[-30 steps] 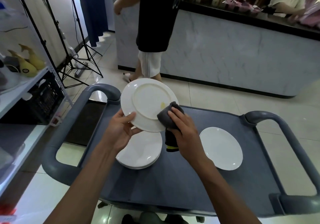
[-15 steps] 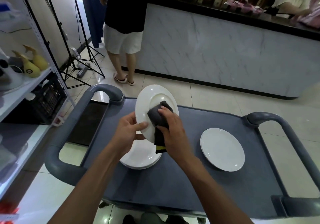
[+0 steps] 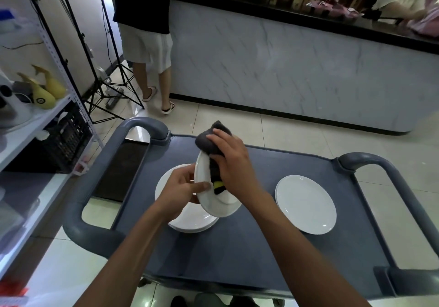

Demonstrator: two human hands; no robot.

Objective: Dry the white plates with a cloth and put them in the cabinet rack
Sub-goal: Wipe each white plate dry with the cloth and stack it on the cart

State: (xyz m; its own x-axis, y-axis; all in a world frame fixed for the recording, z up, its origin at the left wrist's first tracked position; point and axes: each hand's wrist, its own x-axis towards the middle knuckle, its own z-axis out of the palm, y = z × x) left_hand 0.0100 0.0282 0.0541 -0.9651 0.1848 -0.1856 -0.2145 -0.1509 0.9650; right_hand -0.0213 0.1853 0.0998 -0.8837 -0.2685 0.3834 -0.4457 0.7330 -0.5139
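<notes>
The held plate (image 3: 215,199) has swung from facing the camera a second ago to standing nearly edge-on now, its rim tipped up and away, so the wiping has passed from the broad face toward the rim and the other side; by my judgement this plate is close to dry, though nothing has yet gone to the cabinet rack, which is not in view. The left hand (image 3: 181,191) grips the plate at its near-left edge, thumb laid across the face and fingers curled behind. The right hand (image 3: 229,161) is clamped on the dark cloth (image 3: 210,145), which it presses over the plate's upper rim; a yellow tag of the cloth hangs down against the face. Earlier the cloth sat lower, on the right of the plate's face, and the plate was held higher. Directly beneath lies the stack of plates (image 3: 190,221) on the grey cart (image 3: 261,247), serving as bench, and the single plate (image 3: 306,204) rests well apart to the right; both lie as they did before. The bystander (image 3: 145,36) in a black top has moved left, from in front of the marble counter (image 3: 297,64) toward the tripod (image 3: 107,88).
</notes>
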